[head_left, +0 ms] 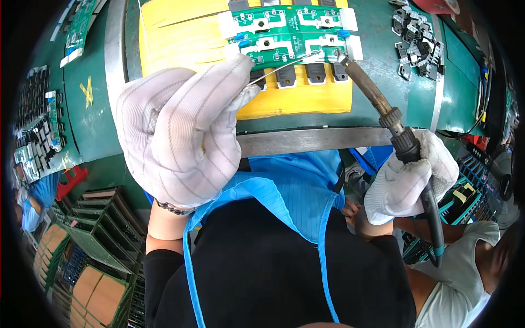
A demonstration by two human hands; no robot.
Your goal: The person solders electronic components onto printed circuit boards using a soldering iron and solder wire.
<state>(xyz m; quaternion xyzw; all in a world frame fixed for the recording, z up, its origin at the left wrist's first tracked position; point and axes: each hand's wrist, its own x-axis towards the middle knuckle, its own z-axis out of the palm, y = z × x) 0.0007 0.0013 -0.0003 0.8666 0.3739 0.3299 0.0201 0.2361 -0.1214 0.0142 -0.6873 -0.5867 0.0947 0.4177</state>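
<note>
My left hand (180, 131), in a white glove, pinches a thin solder wire (281, 68) between thumb and fingers. The wire reaches right to the lower edge of a green circuit board (295, 48). Also gloved, my right hand (410, 183) grips the dark handle of a soldering iron (406, 143). Its tip meets the board's lower right part, close to the wire's end. A second green board (281, 21) lies directly behind the first. Black flat components (315, 74) stick out below the near board. Both boards rest on a yellow pad (180, 33).
Loose black components (418, 44) are heaped on the green bench at the right. More circuit boards (79, 30) lie far left. A metal edge strip (311, 140) runs along the bench front. Green racks (104, 229) stand lower left; a person in a white shirt (465, 257) is at lower right.
</note>
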